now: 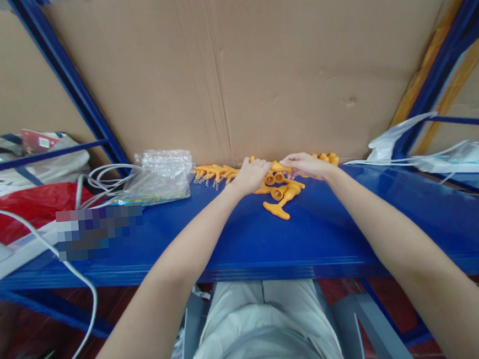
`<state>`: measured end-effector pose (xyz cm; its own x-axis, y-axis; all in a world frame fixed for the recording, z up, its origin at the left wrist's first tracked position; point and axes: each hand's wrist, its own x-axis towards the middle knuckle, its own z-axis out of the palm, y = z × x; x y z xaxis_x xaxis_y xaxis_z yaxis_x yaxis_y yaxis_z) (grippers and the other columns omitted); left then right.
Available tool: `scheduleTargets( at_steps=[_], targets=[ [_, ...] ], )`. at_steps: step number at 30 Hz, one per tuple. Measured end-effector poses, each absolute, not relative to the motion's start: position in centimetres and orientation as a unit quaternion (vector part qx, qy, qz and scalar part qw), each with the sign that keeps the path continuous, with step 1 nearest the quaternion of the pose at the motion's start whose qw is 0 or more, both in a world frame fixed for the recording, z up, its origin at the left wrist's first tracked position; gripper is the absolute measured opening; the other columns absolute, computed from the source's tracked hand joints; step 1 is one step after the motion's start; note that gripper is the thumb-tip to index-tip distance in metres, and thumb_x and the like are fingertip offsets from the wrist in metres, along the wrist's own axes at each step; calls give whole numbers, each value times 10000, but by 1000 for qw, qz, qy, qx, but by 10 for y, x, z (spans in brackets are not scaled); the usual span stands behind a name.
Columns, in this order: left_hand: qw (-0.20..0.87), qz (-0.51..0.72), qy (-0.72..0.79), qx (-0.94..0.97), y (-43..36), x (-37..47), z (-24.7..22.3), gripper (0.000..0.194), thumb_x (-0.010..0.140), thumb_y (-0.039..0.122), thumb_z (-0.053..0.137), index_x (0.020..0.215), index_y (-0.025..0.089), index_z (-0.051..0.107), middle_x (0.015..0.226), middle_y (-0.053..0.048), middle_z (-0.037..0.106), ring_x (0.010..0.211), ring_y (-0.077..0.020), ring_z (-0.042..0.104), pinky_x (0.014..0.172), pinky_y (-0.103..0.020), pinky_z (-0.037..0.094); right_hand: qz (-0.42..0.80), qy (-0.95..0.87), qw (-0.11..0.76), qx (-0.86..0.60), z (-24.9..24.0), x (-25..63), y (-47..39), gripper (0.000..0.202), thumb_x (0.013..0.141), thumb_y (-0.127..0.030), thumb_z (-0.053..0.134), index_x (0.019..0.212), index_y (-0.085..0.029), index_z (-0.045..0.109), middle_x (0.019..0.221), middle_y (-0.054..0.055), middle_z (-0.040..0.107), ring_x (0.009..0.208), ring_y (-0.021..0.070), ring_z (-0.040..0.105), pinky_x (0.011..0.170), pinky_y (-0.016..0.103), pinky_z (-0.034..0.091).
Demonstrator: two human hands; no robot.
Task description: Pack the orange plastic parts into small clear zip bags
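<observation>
Yellow corkscrew handles with metal spirals lie in a row at the back of the blue table. My left hand rests over the right end of that row, its fingers closed around a yellow part. My right hand pinches a yellow piece between the two hands. Below them sits a small pile of yellow hollow parts, with a T-shaped yellow piece nearest me. More yellow parts stand behind my right hand.
A clear plastic bag, white cables and a red bag lie at the left. White power strips are at the right. Cardboard and blue posts bound the back.
</observation>
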<state>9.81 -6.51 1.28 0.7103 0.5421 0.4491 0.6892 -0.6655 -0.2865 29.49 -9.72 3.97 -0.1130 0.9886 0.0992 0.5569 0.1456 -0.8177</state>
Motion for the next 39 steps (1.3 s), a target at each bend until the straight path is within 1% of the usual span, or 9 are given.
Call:
scheduleTargets(
  at_steps=[5,10,16,23,26,29,33,36,39],
  targets=[
    [195,-140,-350,-906,-68,98,16,299,953,128,400,1139,150,633,1169,-152,700,1113,-274,622,909,-386,371,264,-709,304,-579,41,299,-96,205,918,-350,634,927,-161,710,900,58,746,764,130,670,735,216,537],
    [212,-124,-340,-908,-71,98,18,289,934,133,437,1144,142,636,1156,-163,703,1116,-285,626,915,-389,366,126,-795,239,-543,40,297,-94,238,847,-346,685,968,-150,746,998,61,762,938,200,680,825,256,507],
    [214,-115,-340,-909,-75,100,18,286,916,146,465,1136,125,647,1138,-183,709,1104,-312,638,947,-432,371,-24,-817,135,-560,35,286,-90,281,882,-251,617,1135,-186,720,1140,87,745,1051,232,665,894,287,460],
    [143,-160,-390,-895,-70,100,19,294,961,193,406,1110,156,656,1153,-143,721,1103,-294,650,914,-413,413,-199,-825,128,-513,31,280,-94,293,926,-218,532,1164,-144,687,1161,162,716,1121,298,611,902,395,392],
    [78,-188,-412,-888,-66,101,20,298,977,207,387,1081,178,665,1104,-108,731,1069,-271,656,885,-379,436,-252,-823,134,-492,29,279,-95,278,937,-183,491,1136,-126,677,1121,176,714,1093,296,600,913,418,359],
    [-13,-237,-407,-882,-60,102,21,233,957,203,437,928,177,667,914,-58,715,896,-220,647,799,-317,441,-289,-824,149,-464,26,282,-90,290,952,-150,435,1123,-135,669,1089,158,716,1066,278,591,951,442,330],
    [-248,-295,-368,-846,-58,102,25,258,931,175,484,693,156,583,618,21,507,589,-116,468,605,-237,355,-343,-821,186,-416,22,290,-80,332,959,-106,374,1101,-177,667,1072,120,718,1109,259,566,1045,502,263],
    [-437,-295,-337,-780,-61,99,29,248,927,210,532,699,141,602,552,52,395,494,-82,345,521,-216,272,-378,-812,212,-392,21,293,-77,349,953,-84,358,1083,-196,662,1088,103,715,1176,253,535,1076,526,239],
    [-556,-280,-316,-716,-65,96,34,204,912,222,573,747,123,641,545,56,372,467,-68,316,485,-202,231,-407,-793,228,-391,22,292,-78,328,951,-85,371,1066,-204,656,1111,106,707,1200,253,522,1077,526,254]
  ],
)
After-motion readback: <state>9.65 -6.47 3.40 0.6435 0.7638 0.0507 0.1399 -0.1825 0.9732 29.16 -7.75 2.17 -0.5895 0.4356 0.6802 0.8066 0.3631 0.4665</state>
